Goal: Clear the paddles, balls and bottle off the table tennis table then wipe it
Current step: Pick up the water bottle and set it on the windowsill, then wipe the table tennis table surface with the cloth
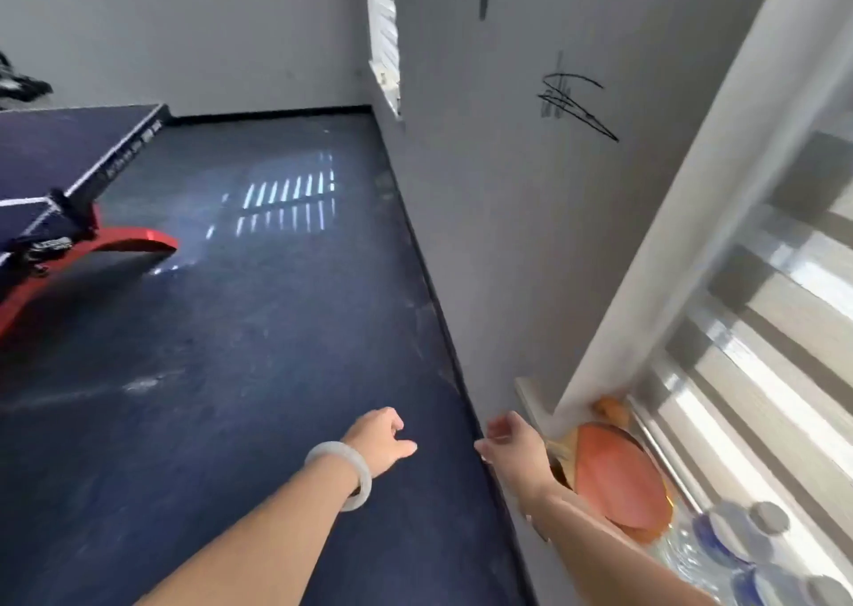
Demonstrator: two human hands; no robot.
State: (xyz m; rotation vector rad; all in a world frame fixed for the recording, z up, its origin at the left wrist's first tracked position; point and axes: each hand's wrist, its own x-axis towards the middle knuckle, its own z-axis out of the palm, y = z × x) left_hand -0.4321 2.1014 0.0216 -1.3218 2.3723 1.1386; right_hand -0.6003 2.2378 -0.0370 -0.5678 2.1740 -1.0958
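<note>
Your right fingers [496, 430] hang loosely curled, holding nothing; your left fingers [397, 423] likewise. The red paddle [618, 476] lies flat on the window sill [531, 393], your right hand [512, 453] just left of it. The table tennis worktop [69, 144] stands well left of the paddle, nearer your left hand [378, 441].

A red-faced paddle [614, 471] lies flat on a white window sill [526, 391] at lower right, with grey-capped clear bottles [738, 531] standing just beside it. At left, a dark blue table tennis table [55, 148] stands on curved red legs [134, 238] on the scuffed navy floor [258, 328], which is striped with sunlight.
</note>
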